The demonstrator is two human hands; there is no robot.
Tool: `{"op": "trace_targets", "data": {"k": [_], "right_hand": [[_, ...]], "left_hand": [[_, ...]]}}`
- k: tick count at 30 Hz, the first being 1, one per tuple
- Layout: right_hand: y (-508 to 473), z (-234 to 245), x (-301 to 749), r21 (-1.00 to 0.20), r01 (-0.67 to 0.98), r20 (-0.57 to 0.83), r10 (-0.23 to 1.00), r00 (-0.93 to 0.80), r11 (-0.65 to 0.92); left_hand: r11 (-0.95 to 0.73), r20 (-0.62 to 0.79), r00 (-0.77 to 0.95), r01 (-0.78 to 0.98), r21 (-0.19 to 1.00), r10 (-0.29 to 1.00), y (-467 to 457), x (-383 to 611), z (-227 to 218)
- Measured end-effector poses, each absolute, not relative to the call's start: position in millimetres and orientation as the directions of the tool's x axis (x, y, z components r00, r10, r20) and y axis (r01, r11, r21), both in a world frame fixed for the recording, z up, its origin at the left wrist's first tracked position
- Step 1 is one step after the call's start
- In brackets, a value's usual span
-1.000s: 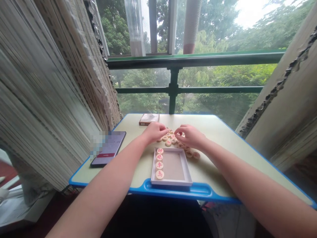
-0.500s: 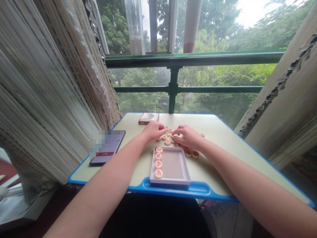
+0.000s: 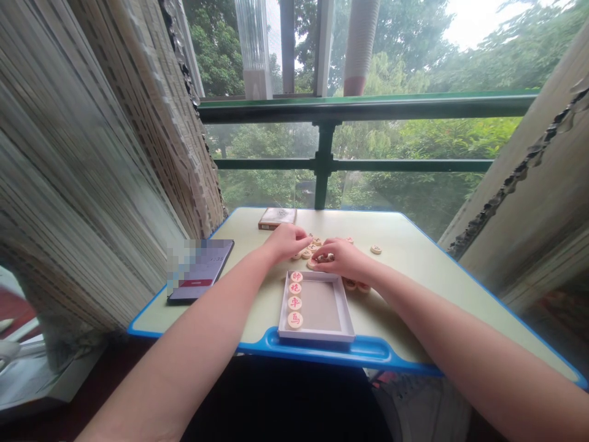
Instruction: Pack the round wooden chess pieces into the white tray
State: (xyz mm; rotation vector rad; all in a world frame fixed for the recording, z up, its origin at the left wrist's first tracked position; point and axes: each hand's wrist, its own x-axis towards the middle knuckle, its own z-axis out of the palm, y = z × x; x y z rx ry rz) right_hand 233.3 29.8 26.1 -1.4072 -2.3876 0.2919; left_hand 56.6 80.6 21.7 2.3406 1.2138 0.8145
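Observation:
My right hand (image 3: pixel 338 256) is over the near side of a loose group of round wooden Chinese chess pieces. Its fingertips close on one piece (image 3: pixel 311 264) just behind the open box tray. At the group's left edge, my left hand (image 3: pixel 288 241) has its fingers curled together beside more pieces (image 3: pixel 306 253); whatever they may hold is hidden. The shallow white box tray (image 3: pixel 346 307) lies in front of me. A column of red-marked pieces (image 3: pixel 295 303) runs down its left side, characters facing up.
A flat box (image 3: pixel 277 218) lies at the table's far side. A tablet-like device (image 3: pixel 207 270) lies at the left. One piece (image 3: pixel 376 249) sits apart on the right. The table (image 3: pixel 414 294) has a blue rim; curtains and a green railing stand around it.
My right hand has moved left and slightly nearer, onto the piece behind the tray. A piece on the far right now shows more fully. My left hand stays in place.

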Motion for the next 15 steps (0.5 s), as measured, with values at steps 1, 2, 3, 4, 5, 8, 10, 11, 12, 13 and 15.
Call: {"op": "trace_targets", "data": {"k": [1, 2, 3, 4, 5, 8, 10, 11, 12, 13, 15], "right_hand": [[30.1, 26.1, 233.5, -0.356, 0.796, 0.192, 0.872, -0.45, 0.489], [30.2, 26.4, 233.7, -0.365, 0.792, 0.193, 0.872, -0.449, 0.489], [29.9, 27.3, 234.0, -0.378, 0.791, 0.198, 0.877, -0.438, 0.48], [29.1, 28.8, 234.3, -0.394, 0.792, 0.205, 0.884, -0.42, 0.468], [27.8, 31.1, 234.6, -0.409, 0.79, 0.212, 0.889, -0.405, 0.457], [19.9, 40.8, 234.1, -0.448, 0.746, 0.218, 0.87, -0.443, 0.492], [12.9, 46.7, 232.4, -0.443, 0.702, 0.2, 0.825, -0.528, 0.557], [9.7, 48.6, 231.2, -0.432, 0.685, 0.184, 0.801, -0.57, 0.587], [6.9, 49.5, 229.8, -0.417, 0.673, 0.167, 0.78, -0.604, 0.611], [4.7, 49.4, 228.2, -0.399, 0.666, 0.152, 0.761, -0.631, 0.631], [2.2, 47.1, 225.2, -0.356, 0.656, 0.132, 0.731, -0.67, 0.666]], "left_hand": [[-0.552, 0.317, 0.457, 0.612, 0.566, 0.831, 80.6, 56.6, 21.8], [-0.55, 0.316, 0.454, 0.614, 0.567, 0.833, 80.7, 56.5, 21.8], [-0.548, 0.315, 0.452, 0.615, 0.568, 0.834, 80.7, 56.4, 21.9], [-0.547, 0.316, 0.45, 0.614, 0.569, 0.835, 80.7, 56.3, 21.9], [-0.548, 0.318, 0.45, 0.611, 0.571, 0.834, 80.7, 56.1, 21.9], [-0.557, 0.323, 0.459, 0.598, 0.577, 0.828, 80.3, 55.6, 21.9], [-0.552, 0.315, 0.461, 0.601, 0.578, 0.83, 80.2, 55.6, 21.8], [-0.547, 0.307, 0.46, 0.605, 0.579, 0.833, 80.3, 55.7, 21.7], [-0.543, 0.3, 0.46, 0.609, 0.579, 0.836, 80.3, 55.9, 21.6], [-0.54, 0.296, 0.46, 0.611, 0.578, 0.837, 80.4, 56.1, 21.4], [-0.543, 0.299, 0.46, 0.613, 0.573, 0.836, 80.5, 56.5, 21.2]]}}
